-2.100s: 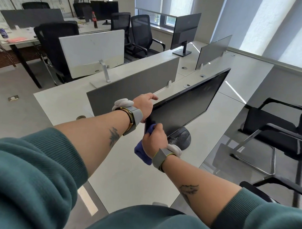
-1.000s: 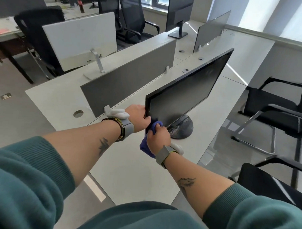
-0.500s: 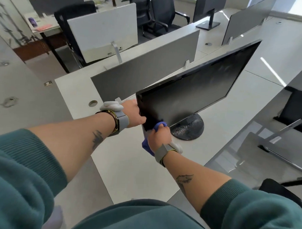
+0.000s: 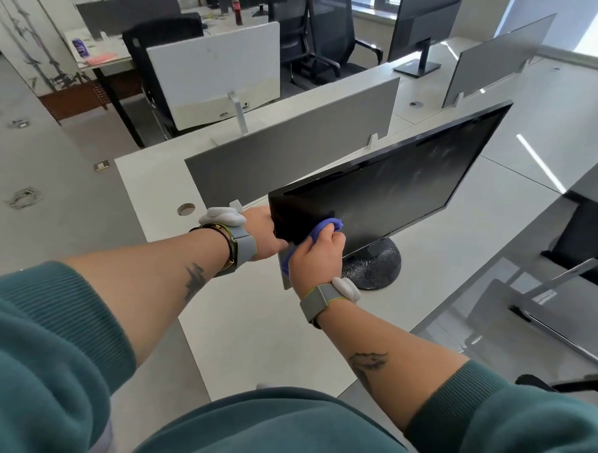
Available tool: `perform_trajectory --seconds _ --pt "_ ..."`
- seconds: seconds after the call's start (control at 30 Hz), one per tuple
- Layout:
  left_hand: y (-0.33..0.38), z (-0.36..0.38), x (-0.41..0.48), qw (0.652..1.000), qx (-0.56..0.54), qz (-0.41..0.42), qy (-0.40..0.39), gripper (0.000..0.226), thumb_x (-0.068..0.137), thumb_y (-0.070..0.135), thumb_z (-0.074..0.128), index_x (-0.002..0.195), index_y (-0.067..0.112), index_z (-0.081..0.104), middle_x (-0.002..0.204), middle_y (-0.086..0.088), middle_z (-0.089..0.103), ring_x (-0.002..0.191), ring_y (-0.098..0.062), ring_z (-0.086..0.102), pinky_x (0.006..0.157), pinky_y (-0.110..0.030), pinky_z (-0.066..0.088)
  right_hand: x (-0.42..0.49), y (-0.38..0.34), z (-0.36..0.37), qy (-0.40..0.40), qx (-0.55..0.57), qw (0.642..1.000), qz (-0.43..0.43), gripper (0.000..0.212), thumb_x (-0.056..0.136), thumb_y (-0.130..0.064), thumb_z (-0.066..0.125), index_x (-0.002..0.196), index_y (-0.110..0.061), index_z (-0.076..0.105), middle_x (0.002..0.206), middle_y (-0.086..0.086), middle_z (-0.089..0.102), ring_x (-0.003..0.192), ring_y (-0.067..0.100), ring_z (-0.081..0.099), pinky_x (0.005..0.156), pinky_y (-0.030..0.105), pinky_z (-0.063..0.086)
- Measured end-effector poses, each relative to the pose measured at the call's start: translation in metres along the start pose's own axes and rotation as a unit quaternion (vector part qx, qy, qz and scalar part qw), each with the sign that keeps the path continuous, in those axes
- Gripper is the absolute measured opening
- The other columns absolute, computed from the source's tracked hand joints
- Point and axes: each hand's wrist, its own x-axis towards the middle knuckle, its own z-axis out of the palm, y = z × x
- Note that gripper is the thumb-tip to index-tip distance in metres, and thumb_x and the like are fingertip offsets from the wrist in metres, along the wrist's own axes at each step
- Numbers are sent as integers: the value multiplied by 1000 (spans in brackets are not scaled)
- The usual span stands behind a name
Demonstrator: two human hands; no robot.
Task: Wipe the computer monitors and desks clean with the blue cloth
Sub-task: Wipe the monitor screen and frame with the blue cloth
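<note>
Teal ribbed sleeves [image 4: 50,319], grey wristbands [image 4: 317,300], forearm tattoos [image 4: 367,361]

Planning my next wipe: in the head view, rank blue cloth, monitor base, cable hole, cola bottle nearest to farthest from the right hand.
1. blue cloth, gripped in the right hand.
2. monitor base, just right.
3. cable hole, off to the left.
4. cola bottle, far back.

I can read no words or numbers here; the red label on the bottle [image 4: 236,8] at top centre is too small to make out; the print on the purple pack [image 4: 81,48] at upper left is blurred; the monitor [image 4: 393,192] shows me no legible brand.
</note>
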Motion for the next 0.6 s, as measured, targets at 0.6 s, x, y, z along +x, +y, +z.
perform_trajectory --seconds 0.6 --pt "0 -10 1 998 2 41 -37 19 91 26 56 92 11 66 85 -10 67 80 -30 65 73 -39 57 -8 -26 -19 1 68 996 -59 37 94 -11 56 130 -4 48 122 10 52 93 24 55 74 21 36"
